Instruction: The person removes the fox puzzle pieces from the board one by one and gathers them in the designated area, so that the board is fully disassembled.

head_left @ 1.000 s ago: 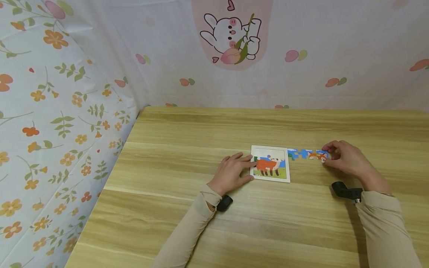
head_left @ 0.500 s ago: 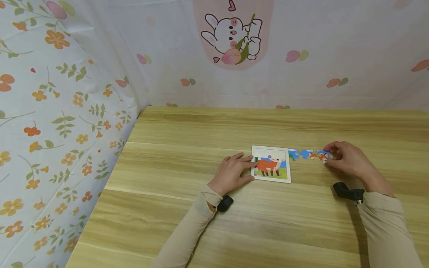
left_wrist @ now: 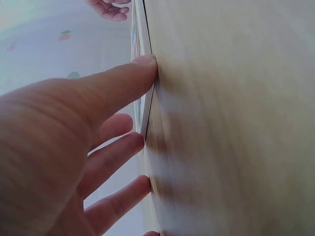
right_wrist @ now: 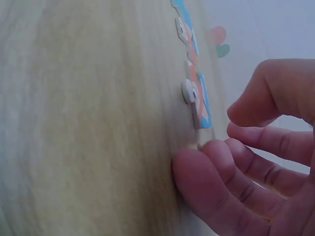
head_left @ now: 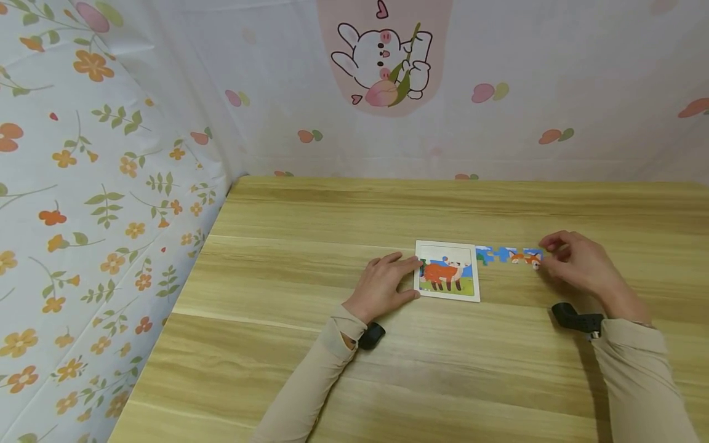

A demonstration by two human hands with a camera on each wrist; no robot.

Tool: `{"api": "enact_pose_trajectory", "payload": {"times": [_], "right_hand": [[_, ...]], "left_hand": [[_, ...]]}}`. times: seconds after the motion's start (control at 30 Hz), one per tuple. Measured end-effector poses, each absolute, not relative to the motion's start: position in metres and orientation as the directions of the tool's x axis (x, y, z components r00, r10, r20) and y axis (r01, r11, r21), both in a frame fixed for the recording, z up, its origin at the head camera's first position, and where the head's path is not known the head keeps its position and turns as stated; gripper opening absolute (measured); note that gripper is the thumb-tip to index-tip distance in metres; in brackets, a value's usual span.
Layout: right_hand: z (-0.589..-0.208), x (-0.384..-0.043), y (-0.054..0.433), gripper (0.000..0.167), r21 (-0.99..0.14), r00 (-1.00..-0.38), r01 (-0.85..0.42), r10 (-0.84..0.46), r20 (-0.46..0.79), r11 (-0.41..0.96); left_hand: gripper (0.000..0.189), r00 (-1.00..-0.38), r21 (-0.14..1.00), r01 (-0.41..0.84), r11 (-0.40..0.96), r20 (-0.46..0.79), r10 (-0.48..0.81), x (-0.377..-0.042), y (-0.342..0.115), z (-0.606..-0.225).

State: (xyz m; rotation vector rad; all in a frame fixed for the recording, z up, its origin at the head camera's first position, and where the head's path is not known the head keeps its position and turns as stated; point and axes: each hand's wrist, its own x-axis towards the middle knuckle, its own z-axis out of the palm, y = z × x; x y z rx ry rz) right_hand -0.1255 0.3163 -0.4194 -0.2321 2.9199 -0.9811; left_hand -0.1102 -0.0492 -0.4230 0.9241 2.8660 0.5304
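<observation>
In the head view, a square puzzle board (head_left: pixel 477 292) with a pale frame lies flat on the wooden table. An orange animal on green ground is printed inside it. My left hand (head_left: pixel 379 286) rests at its left edge, thumb and fingertips against the frame. From the board's upper right corner a row of jigsaw pieces (head_left: pixel 487 253) runs rightward, blue with orange fox parts. At its right end lies a fox-face jigsaw piece (right_wrist: pixel 198 101), flat on the table. Just right of it is my right hand (head_left: pixel 581 264), fingers loosely bent, apart from the piece and holding nothing.
The wood-grain table (head_left: pixel 310 246) ends at a back edge against a white printed cloth (head_left: pixel 266 74). A flowered cloth (head_left: pixel 111 184) hangs on the left. Black wrist cameras sit on both wrists.
My right hand has let go of the rightmost jigsaw piece and drawn slightly right. The left hand's index finger has drawn back a little from the board's picture to its left edge.
</observation>
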Motion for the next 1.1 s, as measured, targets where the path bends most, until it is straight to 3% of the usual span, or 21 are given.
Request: {"api": "enact_pose_trajectory", "payload": {"times": [0.37,0.63,1.1], "right_hand": [[-0.413,-0.120,0.317,0.029,-0.620,-0.993,-0.088,-0.115,-0.004,0.780],[-0.396,-0.117,0.300,0.015,-0.553,-0.967,-0.251,-0.185,0.174,0.795],[-0.390,-0.128,0.245,0.012,-0.500,-0.910,-0.415,-0.350,0.223,0.761]], "left_hand": [[0.048,-0.811,0.359,0.552,0.752,0.023,0.584,-0.112,-0.048,-0.424],[0.049,-0.811,0.355,0.553,0.753,0.025,0.584,-0.112,-0.048,-0.426],[0.048,-0.817,0.360,0.546,0.756,0.031,0.575,-0.110,-0.049,-0.422]]}}
